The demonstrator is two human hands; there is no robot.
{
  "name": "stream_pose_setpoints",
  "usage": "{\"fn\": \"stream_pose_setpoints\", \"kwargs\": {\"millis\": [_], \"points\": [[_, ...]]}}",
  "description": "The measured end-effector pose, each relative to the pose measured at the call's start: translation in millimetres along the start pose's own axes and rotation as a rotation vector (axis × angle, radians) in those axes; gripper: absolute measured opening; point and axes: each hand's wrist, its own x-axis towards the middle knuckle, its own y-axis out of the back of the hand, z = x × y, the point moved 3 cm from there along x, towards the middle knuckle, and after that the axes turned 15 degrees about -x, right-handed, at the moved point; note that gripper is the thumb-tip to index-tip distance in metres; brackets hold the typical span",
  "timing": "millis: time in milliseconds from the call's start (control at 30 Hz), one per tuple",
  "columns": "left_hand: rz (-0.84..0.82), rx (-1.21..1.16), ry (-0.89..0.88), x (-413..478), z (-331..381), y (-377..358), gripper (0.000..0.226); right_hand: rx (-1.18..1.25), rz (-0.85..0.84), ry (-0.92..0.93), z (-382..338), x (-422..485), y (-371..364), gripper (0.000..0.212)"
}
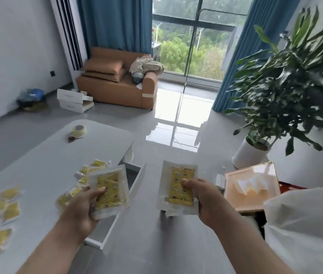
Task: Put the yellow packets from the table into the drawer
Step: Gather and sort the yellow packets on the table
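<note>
Item one: left hand (81, 206), thumb laid on top and fingers (95, 211) curled beneath, pinching the left packet (110, 186), a clear pouch with a yellow printed insert, held over the near edge of the surface (53, 161) and the open drawer (113, 228). Item two: right hand (206, 198), thumb pressed on the yellow face and the other fingers hidden underneath, pinching the right packet (178, 182), of the same kind, held above the floor to the right of the drawer and apart from it. Item three: the drawer, white, pulled out from the surface's side, its inside dark and its contents not readable. Item four: loose packets (10, 210), many and blurred, scattered on the surface in a left group and a second group just behind the left packet. Further stock: tape roll (79, 129) and scissors (74, 138) at the far end of the surface; tan sofa (117, 84) by the blue curtains (115, 22); leafy plant (295, 86) in a white pot (249, 155) at right; a gold-rimmed box (253, 186) beside the right hand.
</note>
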Motion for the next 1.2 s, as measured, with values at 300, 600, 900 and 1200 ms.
{"fn": "stream_pose_setpoints", "kwargs": {"millis": [300, 600, 900, 1200], "points": [[0.2, -0.161, -0.201, 75, 13, 2, 0.042, -0.167, -0.21, -0.076, -48, 148, -19, 0.026], [0.416, -0.275, -0.342, 167, 61, 24, 0.024, -0.385, -0.449, -0.098, -95, 293, -109, 0.022], [0.543, -0.396, -0.513, 184, 101, 46, 0.022, -0.564, -0.708, -0.129, -121, 370, -221, 0.015], [0.761, -0.506, -0.618, 225, 88, 104, 0.021, -0.75, -0.942, -0.246, -81, 447, -328, 0.022]]}}
